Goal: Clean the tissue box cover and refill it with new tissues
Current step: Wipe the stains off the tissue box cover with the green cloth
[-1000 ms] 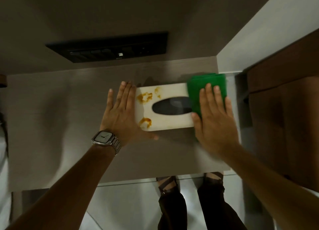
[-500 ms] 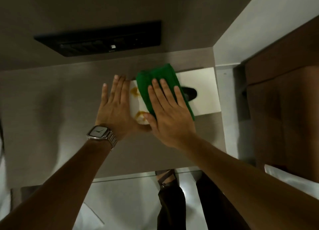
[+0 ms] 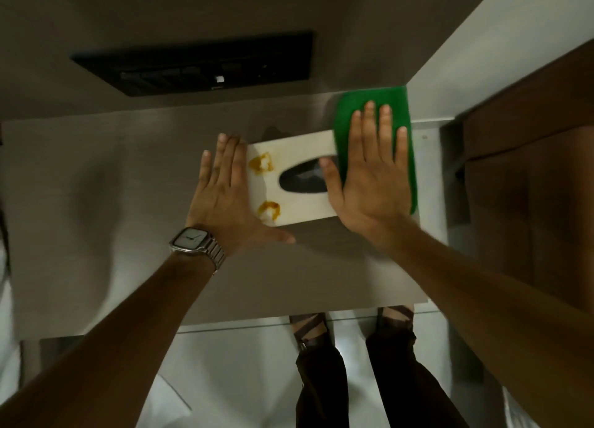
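A cream tissue box cover (image 3: 300, 153) lies flat on the grey-brown table (image 3: 128, 186), its dark oval slot (image 3: 302, 181) facing up. Two orange-brown stains (image 3: 261, 163) mark its left end. My left hand (image 3: 221, 190), with a metal watch on the wrist, lies flat with fingers spread against the cover's left end. My right hand (image 3: 369, 173) presses flat on a green cloth (image 3: 353, 106) that covers the right end of the cover. No tissues are in view.
A black panel (image 3: 199, 63) is set into the wall behind the table. A white wall (image 3: 482, 58) and a brown wooden cabinet (image 3: 530, 170) stand close on the right. The table's front edge is near my legs and sandalled feet (image 3: 310, 331) on the pale floor.
My right hand swept the green cloth left over the stained end, then back to the cover's right end. The stains now look fainter and hollowed. My left hand stayed at the left end.
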`<action>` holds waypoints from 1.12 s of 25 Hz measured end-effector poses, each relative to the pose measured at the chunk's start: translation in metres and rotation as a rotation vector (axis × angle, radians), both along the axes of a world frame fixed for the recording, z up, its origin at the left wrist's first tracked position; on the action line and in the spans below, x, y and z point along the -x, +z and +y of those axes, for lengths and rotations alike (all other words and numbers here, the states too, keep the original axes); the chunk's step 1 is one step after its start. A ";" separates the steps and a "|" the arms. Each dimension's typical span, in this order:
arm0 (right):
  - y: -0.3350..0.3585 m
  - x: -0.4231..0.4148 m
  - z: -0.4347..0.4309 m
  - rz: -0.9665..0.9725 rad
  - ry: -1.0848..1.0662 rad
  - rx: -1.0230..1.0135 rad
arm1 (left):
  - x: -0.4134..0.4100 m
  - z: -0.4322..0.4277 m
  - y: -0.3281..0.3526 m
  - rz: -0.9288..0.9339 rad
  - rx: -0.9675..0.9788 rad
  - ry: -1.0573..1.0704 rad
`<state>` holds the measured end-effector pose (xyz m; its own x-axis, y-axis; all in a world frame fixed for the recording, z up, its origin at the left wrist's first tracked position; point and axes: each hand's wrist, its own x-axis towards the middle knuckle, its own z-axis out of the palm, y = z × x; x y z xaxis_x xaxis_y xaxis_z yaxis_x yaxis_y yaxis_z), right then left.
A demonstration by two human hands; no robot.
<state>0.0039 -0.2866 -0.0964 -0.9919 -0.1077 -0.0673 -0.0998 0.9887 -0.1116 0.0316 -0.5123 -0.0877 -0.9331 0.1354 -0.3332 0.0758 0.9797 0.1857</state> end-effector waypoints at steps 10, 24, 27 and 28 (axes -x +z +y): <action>-0.004 -0.045 0.024 -0.032 0.212 0.048 | -0.001 0.000 0.006 0.000 -0.007 0.014; 0.016 -0.017 -0.078 -0.157 0.132 0.128 | -0.002 0.003 -0.001 0.028 0.002 0.032; 0.034 -0.009 -0.068 -0.182 0.057 0.486 | -0.002 0.000 0.012 -0.006 0.015 0.019; 0.037 0.001 -0.052 -0.126 0.022 0.620 | -0.004 0.000 0.020 0.000 -0.007 0.027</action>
